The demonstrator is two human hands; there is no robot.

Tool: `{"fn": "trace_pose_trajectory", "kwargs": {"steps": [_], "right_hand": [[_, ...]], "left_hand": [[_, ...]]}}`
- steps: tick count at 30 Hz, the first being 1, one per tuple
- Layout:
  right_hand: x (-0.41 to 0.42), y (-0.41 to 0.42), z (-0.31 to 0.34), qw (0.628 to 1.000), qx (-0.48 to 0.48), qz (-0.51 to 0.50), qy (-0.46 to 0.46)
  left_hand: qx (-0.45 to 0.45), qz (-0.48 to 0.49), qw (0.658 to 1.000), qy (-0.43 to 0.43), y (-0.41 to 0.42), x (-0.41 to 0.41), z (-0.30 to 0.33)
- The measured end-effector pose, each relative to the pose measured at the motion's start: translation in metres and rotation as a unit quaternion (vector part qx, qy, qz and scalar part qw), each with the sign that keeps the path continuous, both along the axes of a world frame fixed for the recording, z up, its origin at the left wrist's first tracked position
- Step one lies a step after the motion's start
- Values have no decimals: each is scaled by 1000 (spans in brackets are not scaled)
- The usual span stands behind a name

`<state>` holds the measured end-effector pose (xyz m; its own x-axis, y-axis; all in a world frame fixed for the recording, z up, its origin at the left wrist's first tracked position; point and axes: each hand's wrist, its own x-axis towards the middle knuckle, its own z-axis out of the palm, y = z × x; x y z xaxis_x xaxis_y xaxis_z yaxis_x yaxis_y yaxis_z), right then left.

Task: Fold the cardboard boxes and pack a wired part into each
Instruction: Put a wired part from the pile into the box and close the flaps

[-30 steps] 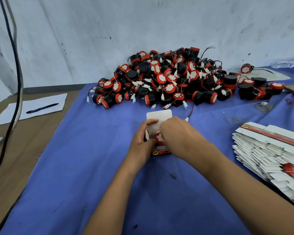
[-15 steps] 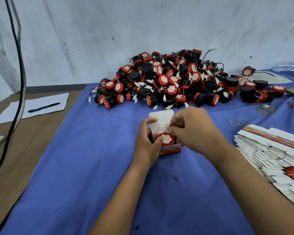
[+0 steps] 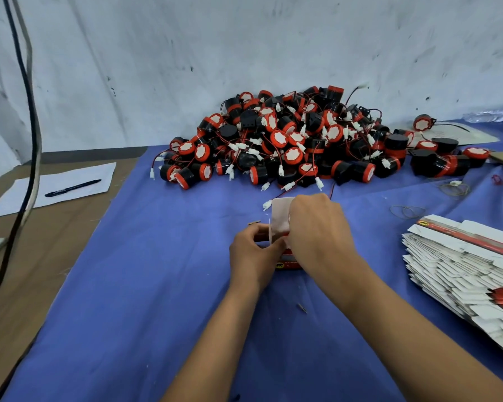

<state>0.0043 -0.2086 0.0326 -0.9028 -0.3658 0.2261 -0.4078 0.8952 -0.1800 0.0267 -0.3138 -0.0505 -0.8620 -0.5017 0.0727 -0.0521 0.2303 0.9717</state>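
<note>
Box: a small cardboard box (image 3: pixel 286 258) sat at the centre of the blue cloth (image 3: pixel 128 285), its white flap (image 3: pixel 280 213) standing up toward 12 o'clock.
Left hand: the left hand (image 3: pixel 251 255) gripped the box's 9 o'clock side, thumb curled against the flap.
Right hand: the right hand (image 3: pixel 317 230) came over the top from 3 o'clock, fingers curled down at the box's mouth; what they pinched was hidden.
Connector: a white connector (image 3: pixel 267 205) poked out just beside the flap at 11 o'clock.
Parts pile: the heap of wired parts (image 3: pixel 302 140) lay at 12 o'clock, well apart.
Flat boxes: the stack of flat boxes (image 3: pixel 462 271) waited at 3 o'clock.
Pen and paper: a pen (image 3: pixel 72 188) lay on the paper (image 3: pixel 18 198) at 10 o'clock.
</note>
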Motion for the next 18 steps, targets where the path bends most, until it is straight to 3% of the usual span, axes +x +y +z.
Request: {"fn": "trace_pose_trajectory", "kwargs": {"steps": [6,18], "right_hand": [[3,-10,-2,1000,-3,-6,-7],[3,-16,-36,996,-19,-32,86]], "left_hand": [[24,8,999,-30,1,-1,-3],[-13,25,999,-27,3,-1,0]]}}
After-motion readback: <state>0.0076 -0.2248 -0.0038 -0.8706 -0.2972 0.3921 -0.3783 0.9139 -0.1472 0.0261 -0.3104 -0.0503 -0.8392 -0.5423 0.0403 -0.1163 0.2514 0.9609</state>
